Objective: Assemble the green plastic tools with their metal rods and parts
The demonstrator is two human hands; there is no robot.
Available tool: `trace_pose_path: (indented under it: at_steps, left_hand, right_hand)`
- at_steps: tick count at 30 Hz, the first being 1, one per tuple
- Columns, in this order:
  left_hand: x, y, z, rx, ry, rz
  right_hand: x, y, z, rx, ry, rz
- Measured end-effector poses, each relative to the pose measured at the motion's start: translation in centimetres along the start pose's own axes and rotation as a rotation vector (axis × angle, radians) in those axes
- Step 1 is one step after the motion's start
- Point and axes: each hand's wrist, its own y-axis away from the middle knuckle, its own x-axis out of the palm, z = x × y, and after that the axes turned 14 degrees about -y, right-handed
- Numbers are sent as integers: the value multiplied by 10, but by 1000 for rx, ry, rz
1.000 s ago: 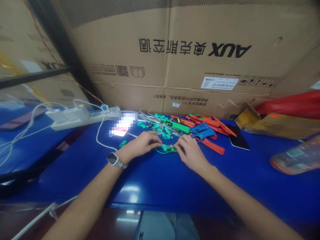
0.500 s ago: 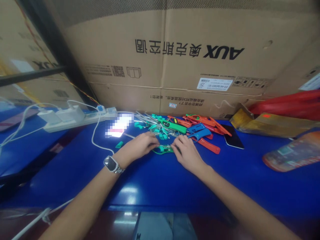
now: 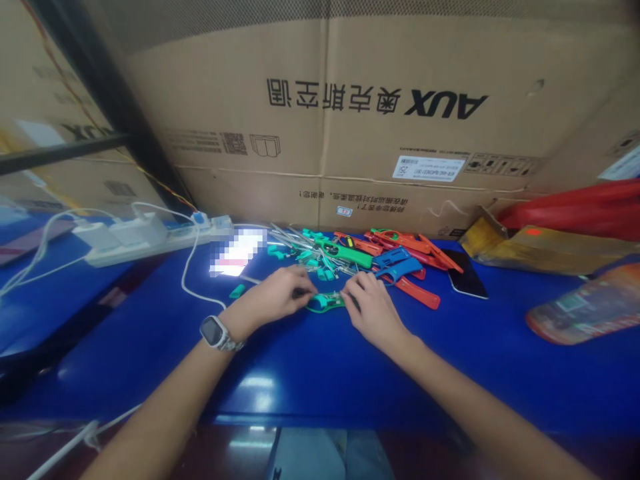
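Note:
A green lighter casing point(image 3: 326, 304) lies on the blue table, its inside showing a teal trigger point(image 3: 319, 302) and small metal parts. My left hand point(image 3: 285, 293), with a watch on the wrist, pinches at the casing's left end. A dark spot shows between that thumb and forefinger; I cannot make out what it is. My right hand point(image 3: 370, 303) has its fingers closed on the casing's right end, hiding that part. Just beyond both hands lies a heap of metal lighter tubes point(image 3: 287, 237), teal triggers and a green lighter handle point(image 3: 353, 255).
Blue handle pieces point(image 3: 400, 263) and red-orange ones point(image 3: 420, 293) lie right of the heap. A dark phone point(image 3: 467, 277), a bottle point(image 3: 575, 310) and a lit phone point(image 3: 240, 253) flank it. A power strip point(image 3: 140, 243) with white cables is at left. A large carton point(image 3: 350, 147) stands behind.
My left hand has shifted slightly at the casing's left end, and its wrist has turned a little. My right hand stays at the other end. The heap looks unchanged.

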Motion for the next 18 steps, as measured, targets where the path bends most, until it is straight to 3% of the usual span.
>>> trace_pose_path:
  at_steps: [9, 18]
  left_hand:
    - [-8, 3, -19, -82, -292, 80]
    - [2, -3, -19, -93, -262, 58]
  right_hand:
    - [1, -1, -2, 107, -124, -6]
    - [-1, -4, 0, 175, -235, 3]
